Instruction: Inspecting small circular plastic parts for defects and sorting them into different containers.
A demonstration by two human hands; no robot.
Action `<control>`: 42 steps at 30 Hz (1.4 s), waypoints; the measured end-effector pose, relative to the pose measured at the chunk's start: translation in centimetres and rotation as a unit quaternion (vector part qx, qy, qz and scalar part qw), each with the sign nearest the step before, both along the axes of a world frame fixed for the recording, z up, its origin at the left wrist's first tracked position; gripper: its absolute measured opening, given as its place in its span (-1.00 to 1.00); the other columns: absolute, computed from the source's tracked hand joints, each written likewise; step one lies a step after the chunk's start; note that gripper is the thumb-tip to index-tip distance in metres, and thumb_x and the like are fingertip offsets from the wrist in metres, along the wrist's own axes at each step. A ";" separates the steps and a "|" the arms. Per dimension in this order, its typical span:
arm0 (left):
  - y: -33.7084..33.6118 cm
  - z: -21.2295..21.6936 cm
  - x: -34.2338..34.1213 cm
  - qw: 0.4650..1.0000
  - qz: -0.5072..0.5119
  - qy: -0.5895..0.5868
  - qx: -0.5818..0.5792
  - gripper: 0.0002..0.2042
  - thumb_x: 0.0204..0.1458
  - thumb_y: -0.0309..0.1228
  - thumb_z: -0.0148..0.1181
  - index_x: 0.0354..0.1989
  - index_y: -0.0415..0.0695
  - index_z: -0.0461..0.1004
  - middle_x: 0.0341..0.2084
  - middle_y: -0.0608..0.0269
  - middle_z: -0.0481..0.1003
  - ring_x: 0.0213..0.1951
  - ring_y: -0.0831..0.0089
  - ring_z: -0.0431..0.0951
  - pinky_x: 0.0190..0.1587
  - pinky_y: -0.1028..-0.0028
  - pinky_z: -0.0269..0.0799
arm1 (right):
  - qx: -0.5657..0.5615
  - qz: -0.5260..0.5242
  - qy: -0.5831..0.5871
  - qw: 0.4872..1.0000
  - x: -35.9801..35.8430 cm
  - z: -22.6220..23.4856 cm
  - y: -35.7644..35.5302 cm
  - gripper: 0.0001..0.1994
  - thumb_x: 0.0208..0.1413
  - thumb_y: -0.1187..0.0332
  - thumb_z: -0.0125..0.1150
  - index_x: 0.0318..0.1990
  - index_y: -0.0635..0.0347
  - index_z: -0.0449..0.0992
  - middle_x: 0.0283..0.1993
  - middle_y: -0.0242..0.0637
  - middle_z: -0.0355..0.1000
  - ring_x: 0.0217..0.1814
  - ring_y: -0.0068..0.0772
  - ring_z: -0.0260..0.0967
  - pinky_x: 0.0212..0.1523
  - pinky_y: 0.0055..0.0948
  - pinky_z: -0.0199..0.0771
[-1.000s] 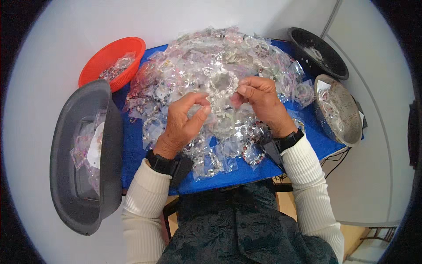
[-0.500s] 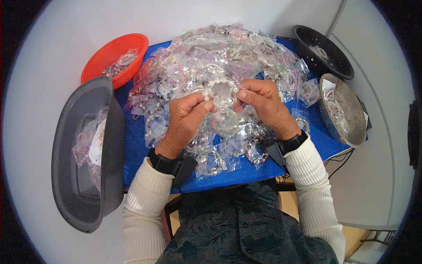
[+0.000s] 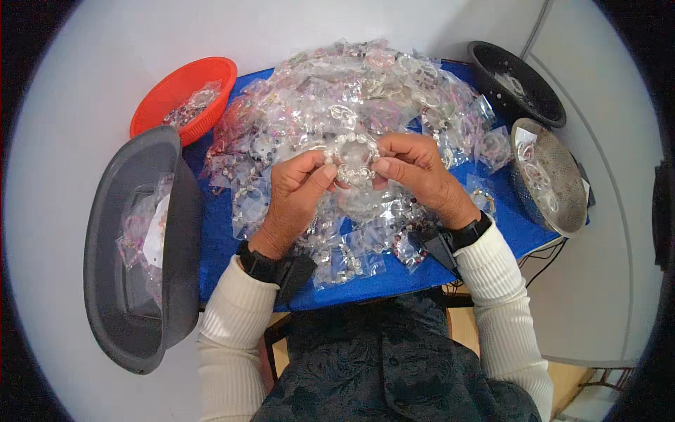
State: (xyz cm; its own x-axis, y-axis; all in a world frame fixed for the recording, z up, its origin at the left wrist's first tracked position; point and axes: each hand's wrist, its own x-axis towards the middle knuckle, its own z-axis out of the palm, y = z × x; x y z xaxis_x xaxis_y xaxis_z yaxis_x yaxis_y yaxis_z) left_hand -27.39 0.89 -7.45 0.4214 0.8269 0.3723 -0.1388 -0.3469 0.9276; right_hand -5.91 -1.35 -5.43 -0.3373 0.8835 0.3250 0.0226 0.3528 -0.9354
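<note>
Between my two hands hangs a white beaded bracelet (image 3: pixel 350 174), with some clear plastic about it. My left hand (image 3: pixel 299 193) pinches the bracelet's left side between thumb and fingers. On the opposite side my right hand (image 3: pixel 418 172) is closed on it in the same way. Behind and below the bracelet lies a large heap of bracelets in clear plastic bags (image 3: pixel 373 77), many glittering, with pink, purple and dark beads among them. The heap's near bags reach below my hands, toward the table's front edge.
The blue-covered table (image 3: pixel 218 271) carries the heap. At left stand a red basket (image 3: pixel 228 81) and a deep grey tub (image 3: pixel 184 281), both holding bagged pieces. At right are a black basin (image 3: pixel 548 105) and a perforated metal colander (image 3: pixel 573 190) with bagged bracelets. Dark cables (image 3: pixel 545 253) hang by the right edge.
My right thumb and fingers have shifted slightly on the bracelet, and the ring of beads now faces up a little more openly. Both hands stay in nearly the same place.
</note>
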 end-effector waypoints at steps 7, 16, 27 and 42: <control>-0.6 0.3 0.4 0.997 -0.010 -0.040 -0.059 -0.85 0.07 -0.45 0.05 -0.29 -0.28 0.47 -0.46 0.25 0.53 -0.42 0.62 0.46 -0.35 0.61 0.36 | -0.011 0.002 0.008 1.000 -0.2 0.1 -0.1 -0.81 0.11 0.34 0.09 -0.37 0.33 0.48 -0.45 -0.39 0.40 -0.45 -0.61 0.32 -0.39 -0.59 0.33; -0.6 0.0 0.4 0.999 -0.047 0.022 -0.016 -0.86 0.08 -0.44 0.04 -0.42 -0.26 0.44 -0.47 0.23 0.54 -0.42 0.63 0.43 -0.33 0.59 0.35 | -0.064 0.004 0.108 0.992 -0.4 -0.1 -0.1 -0.81 0.11 0.34 0.09 -0.33 0.33 0.49 -0.41 -0.37 0.43 -0.40 -0.60 0.33 -0.34 -0.59 0.33; -0.7 0.4 0.0 0.999 -0.048 0.012 -0.019 -0.84 0.07 -0.45 0.03 -0.46 -0.29 0.44 -0.52 0.26 0.51 -0.43 0.63 0.43 -0.33 0.59 0.35 | -0.028 -0.006 0.060 0.998 -0.3 -0.2 -0.1 -0.77 0.11 0.32 0.10 -0.20 0.31 0.49 -0.36 -0.36 0.46 -0.38 -0.60 0.36 -0.38 -0.60 0.36; -0.8 0.3 0.5 0.997 -0.048 0.054 -0.031 -0.85 0.04 -0.46 0.07 -0.50 -0.27 0.46 -0.56 0.27 0.52 -0.48 0.63 0.44 -0.38 0.59 0.36 | -0.063 -0.054 0.176 0.981 -0.1 -0.5 0.2 -0.79 0.10 0.34 0.13 -0.15 0.24 0.49 -0.33 -0.29 0.49 -0.41 -0.59 0.39 -0.48 -0.62 0.38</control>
State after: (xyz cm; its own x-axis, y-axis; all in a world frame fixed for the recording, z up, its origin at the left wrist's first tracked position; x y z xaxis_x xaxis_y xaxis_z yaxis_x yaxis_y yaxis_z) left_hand -26.85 0.05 -7.19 0.5339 0.8010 0.2707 -0.0671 -0.2790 0.9579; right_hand -6.02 -1.19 -5.88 -0.1259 0.9484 0.2909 -0.2798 0.2474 -0.9277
